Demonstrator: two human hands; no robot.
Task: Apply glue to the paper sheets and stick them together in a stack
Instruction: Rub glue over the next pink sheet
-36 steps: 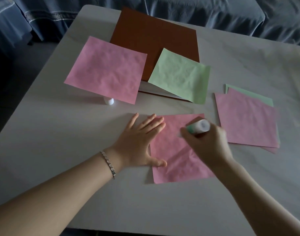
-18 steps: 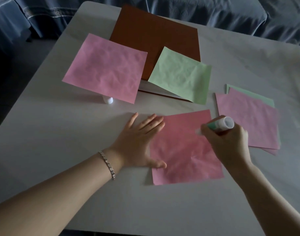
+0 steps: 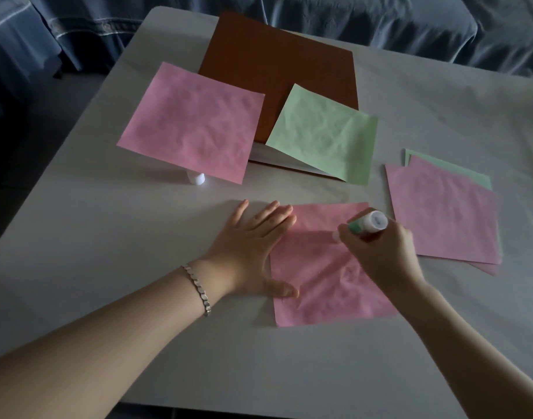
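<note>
A pink paper sheet [image 3: 322,285] lies flat near the table's front. My left hand [image 3: 253,252] presses on its left edge with fingers spread flat. My right hand [image 3: 383,252] grips a glue stick [image 3: 369,223], its tip down on the sheet's upper middle. A stack of pink and green sheets [image 3: 443,213] lies to the right. Further back, a pink sheet [image 3: 192,125] and a green sheet [image 3: 322,134] lie loose.
A brown folder [image 3: 277,71] lies at the back under the loose sheets. A small white cap [image 3: 195,178] stands under the far pink sheet's front edge. The white table [image 3: 108,237] ends close on the left. Blue fabric [image 3: 380,19] runs behind it.
My right hand slid the glue stick right to the sheet's top right corner, then back left toward its upper middle. My left hand stayed put.
</note>
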